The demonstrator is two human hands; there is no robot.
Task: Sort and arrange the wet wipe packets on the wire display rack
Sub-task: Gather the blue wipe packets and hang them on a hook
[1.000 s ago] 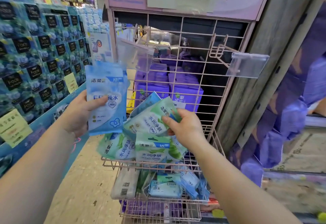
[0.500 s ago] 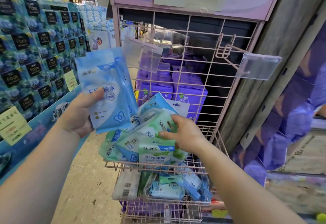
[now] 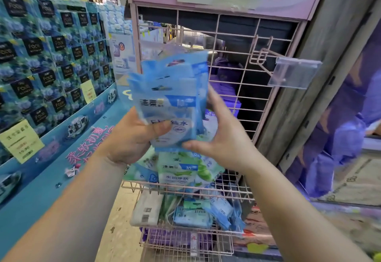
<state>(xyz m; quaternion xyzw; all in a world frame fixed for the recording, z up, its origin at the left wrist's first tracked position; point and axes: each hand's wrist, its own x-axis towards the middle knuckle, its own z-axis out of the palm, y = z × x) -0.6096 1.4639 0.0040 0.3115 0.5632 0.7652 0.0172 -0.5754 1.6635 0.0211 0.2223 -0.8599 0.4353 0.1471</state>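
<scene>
The pink wire display rack (image 3: 231, 59) rises behind both hands, its upper basket (image 3: 185, 188) just below them holding green-and-white packets (image 3: 181, 171). Above the wrists, a fanned stack of light blue wet wipe packets (image 3: 171, 100) stands upright, glossy, with white panels, dark lettering and punched hang holes. The left hand (image 3: 132, 138) grips the stack, thumb across its front. The right hand (image 3: 224, 138) cups its right edge and lower corner, fingers spread.

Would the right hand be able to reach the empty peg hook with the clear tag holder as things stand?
Probably yes: the peg hook juts out bare above the right hand, with nothing between, but that hand is steadying the blue packets.
</scene>
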